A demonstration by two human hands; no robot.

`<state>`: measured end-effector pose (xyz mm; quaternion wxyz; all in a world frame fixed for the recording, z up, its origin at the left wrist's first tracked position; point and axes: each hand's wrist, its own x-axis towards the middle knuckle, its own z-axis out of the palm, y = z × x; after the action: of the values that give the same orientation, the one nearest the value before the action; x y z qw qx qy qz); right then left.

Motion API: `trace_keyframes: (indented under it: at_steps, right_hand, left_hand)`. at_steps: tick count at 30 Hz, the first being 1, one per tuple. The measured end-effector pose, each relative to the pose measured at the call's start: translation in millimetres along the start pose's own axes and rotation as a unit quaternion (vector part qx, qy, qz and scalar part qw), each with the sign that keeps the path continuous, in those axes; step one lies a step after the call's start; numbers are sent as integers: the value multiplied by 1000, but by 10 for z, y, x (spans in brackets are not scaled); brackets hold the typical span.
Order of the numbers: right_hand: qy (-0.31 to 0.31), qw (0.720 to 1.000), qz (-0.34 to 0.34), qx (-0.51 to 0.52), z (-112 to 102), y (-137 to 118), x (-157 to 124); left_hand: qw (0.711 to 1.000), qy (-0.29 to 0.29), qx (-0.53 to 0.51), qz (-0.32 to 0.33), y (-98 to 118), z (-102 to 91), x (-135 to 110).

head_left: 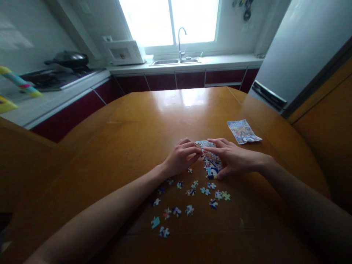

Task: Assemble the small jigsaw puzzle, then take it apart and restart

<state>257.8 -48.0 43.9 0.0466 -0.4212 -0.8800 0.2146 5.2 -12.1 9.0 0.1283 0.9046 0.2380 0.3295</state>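
I had the left hand (180, 157) pinched narrow at the left edge of the joined puzzle (211, 160); couldn't tell if it held anything; right hand (236, 158) spread wide along the other side, probably bracing it; all on the worktop (121, 157), loose pieces (189, 210) nearby, presumably for reach.

Your table (132, 146) looks like smooth varnished wood, glossy enough to mirror window glare. Assembled puzzle section (211, 159) and loose pieces (189, 210) look like printed card. Your leaflet (242, 131): paper, lightly creased. Faucet (180, 54): shiny metal. Sink (166, 62): metal. You've got a smooth, satin, metal-look fridge (299, 51).
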Motion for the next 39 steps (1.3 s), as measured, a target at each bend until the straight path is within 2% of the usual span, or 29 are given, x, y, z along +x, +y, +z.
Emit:
trace_keyframes:
  at_steps: [3,9,12,14,17,20,26,30,33,36,39]
  right_hand:
    - [-13,1000,1,-1,-1,-9,0]
    - [15,1000,-1,-7,39,124,33]
    - [51,998,-22,17,37,152,73]
    - [98,993,-43,50,25,105,114]
    - [144,979,-35,138,41,-39,179]
    - [136,963,-3,233,118,-166,223]
    - [169,939,16,299,235,-215,271]
    - [172,890,60,417,223,-222,296]
    - [170,865,79,465,215,-236,300]
    - [161,859,88,479,220,-250,296]
    - [166,867,90,462,223,-238,300]
  left_hand:
    - [1000,12,-6,-5,15,-5,6]
    - [1000,5,-7,-6,28,-14,3]
    - [1000,5,-8,-4,30,-16,1]
    - [1000,10,-7,-6,35,-16,1]
    - [1000,19,3,-22,45,-14,0]
    - [999,34,4,-33,52,-15,-4]
    - [998,43,-38,-20,67,-24,4]
    - [998,67,-18,-5,67,-28,7]
    - [998,51,25,-2,63,-26,-2]
    - [998,30,46,-7,68,-21,-10]
    - [999,38,22,-14,87,-18,-7]
